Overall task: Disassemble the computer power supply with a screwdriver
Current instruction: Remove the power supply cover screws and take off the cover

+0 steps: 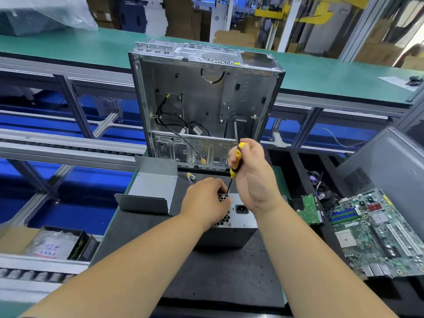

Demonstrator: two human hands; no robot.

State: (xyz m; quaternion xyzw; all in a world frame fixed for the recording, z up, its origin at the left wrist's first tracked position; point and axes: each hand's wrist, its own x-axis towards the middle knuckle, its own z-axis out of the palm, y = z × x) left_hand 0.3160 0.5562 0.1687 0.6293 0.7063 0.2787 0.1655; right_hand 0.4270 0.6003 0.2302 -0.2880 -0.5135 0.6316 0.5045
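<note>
Few words can be read on our bench: "PRIME" in pale letters on a black box (79,245) at lower left, while the red and blue print on the bag (49,246) beside it is too blurred to make out. Both our forearms reach forward over the dark surface (218,278). Our right hand (251,177) grips the yellow-and-black screwdriver (235,165) near upright, thumb and fingers wrapped round its handle, the tip set down at the top edge of the supply (231,226). Our left hand (205,200) curls over the supply's upper left corner and holds it, fingertips beside the blade. The supply, a grey metal box, stands at the middle of the surface, its honeycomb vent and black mains socket facing up. A bent metal cover (149,191) lies just left of it; the stripped case (204,104) stands behind, and a motherboard (376,235) lies at right.
</note>
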